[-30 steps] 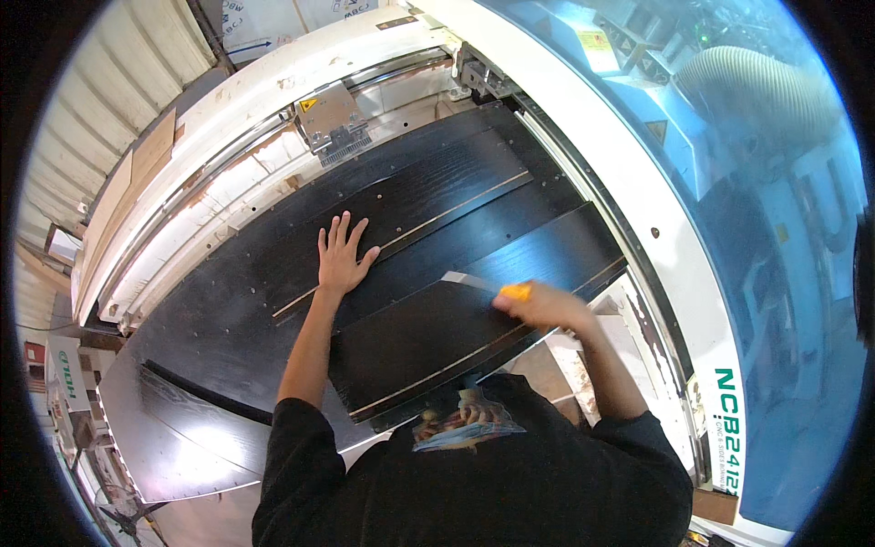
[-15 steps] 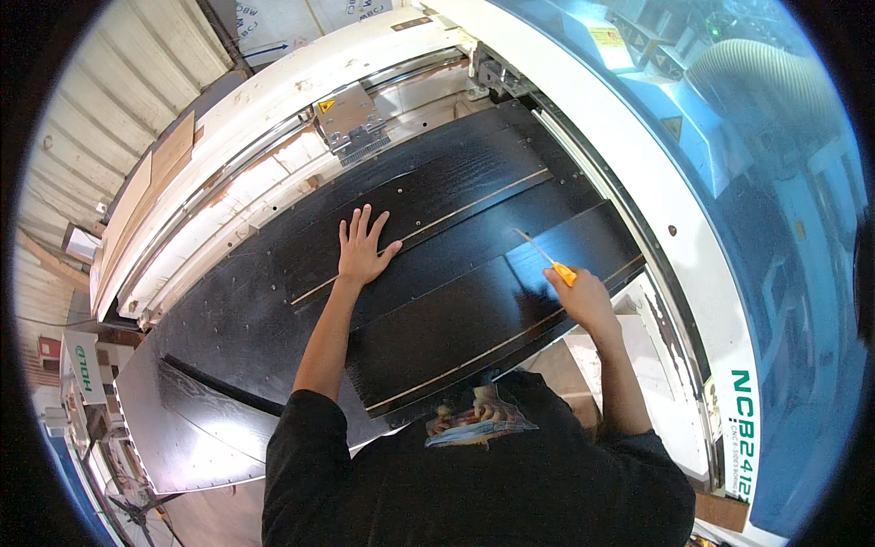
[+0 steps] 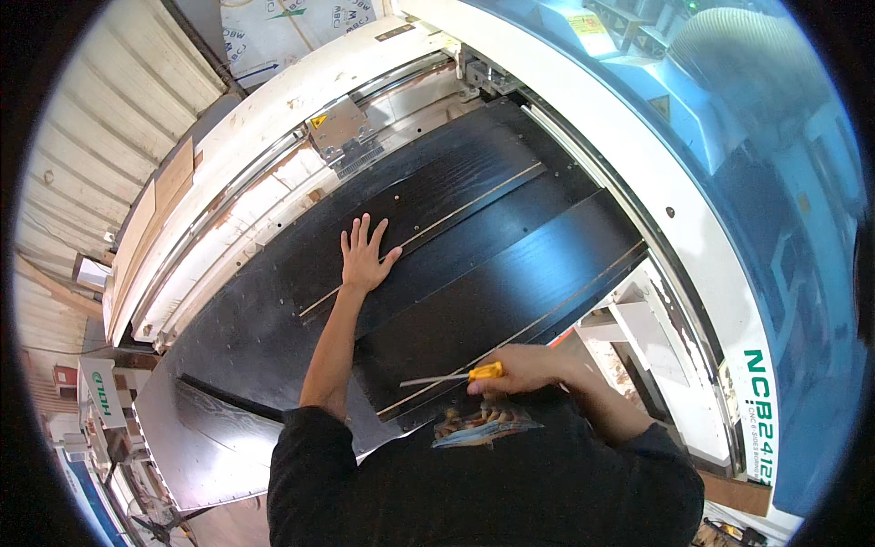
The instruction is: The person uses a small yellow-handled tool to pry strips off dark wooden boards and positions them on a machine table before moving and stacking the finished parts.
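My left hand (image 3: 366, 260) lies flat with fingers spread on a dark wood-grained panel (image 3: 437, 202). Its thumb rests by a pale strip along that panel's near edge. Close to my body, my right hand (image 3: 519, 366) grips a screwdriver (image 3: 486, 371) by its yellow handle. The long thin metal shaft points left, over the near edge of a second dark panel (image 3: 474, 305). This nearer panel also has a pale line along its front edge. Both lie on the black machine table (image 3: 241, 310).
A white machine frame with rails (image 3: 232, 196) runs behind the table, carrying a metal clamp block (image 3: 342, 132). A blue transparent cover (image 3: 720, 228) and its white housing rise on the right. A light-reflecting sheet (image 3: 205, 447) is at the lower left. A corrugated wall (image 3: 118, 118) stands far left.
My right hand has brought the screwdriver from over the right part of the near panel toward my body and leftward, turning the shaft left. The left hand stays flat on the far panel.
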Tool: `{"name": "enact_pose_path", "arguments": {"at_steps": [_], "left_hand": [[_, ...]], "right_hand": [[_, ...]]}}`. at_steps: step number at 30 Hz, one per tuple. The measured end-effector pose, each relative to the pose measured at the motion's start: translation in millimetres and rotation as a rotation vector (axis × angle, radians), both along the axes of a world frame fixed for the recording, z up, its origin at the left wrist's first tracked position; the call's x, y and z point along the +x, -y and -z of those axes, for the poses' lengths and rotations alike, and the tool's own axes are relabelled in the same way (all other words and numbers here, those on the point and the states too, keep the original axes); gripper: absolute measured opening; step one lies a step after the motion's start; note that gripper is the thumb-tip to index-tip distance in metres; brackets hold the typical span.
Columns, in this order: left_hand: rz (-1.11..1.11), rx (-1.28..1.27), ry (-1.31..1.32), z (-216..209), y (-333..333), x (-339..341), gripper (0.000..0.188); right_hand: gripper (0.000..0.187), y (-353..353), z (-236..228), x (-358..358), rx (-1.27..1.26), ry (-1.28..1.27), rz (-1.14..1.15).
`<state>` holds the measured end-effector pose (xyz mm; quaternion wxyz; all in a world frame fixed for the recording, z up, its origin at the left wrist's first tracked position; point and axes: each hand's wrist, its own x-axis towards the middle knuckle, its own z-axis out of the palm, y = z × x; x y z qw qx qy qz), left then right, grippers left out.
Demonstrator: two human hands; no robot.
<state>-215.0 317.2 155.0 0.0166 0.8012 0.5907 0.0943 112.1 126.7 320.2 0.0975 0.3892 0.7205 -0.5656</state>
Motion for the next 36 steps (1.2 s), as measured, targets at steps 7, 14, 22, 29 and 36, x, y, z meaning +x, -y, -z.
{"name": "enact_pose_path", "arguments": {"at_steps": [7,14,22,29,36], "left_hand": [[-0.006,0.000,0.000,-2.9,2.9,-0.7,0.074],[0.007,0.015,-0.012,-5.6,3.7,0.7,0.072],[0.022,0.006,-0.025,-7.0,-3.8,9.1,0.071],[0.037,-0.028,0.000,-5.9,-4.7,4.5,0.073],[0.066,-0.021,0.020,-9.0,-1.9,5.3,0.072]], "right_hand": [[0.082,-37.5,38.6,103.4,0.430,0.413,1.037],[0.081,-28.7,39.4,164.8,0.425,0.520,1.186],[0.083,-3.5,50.9,56.1,-0.024,0.084,0.497],[0.080,-15.5,97.2,155.4,0.424,0.446,1.273],[0.057,65.3,138.5,298.2,0.997,0.844,1.419]]}}
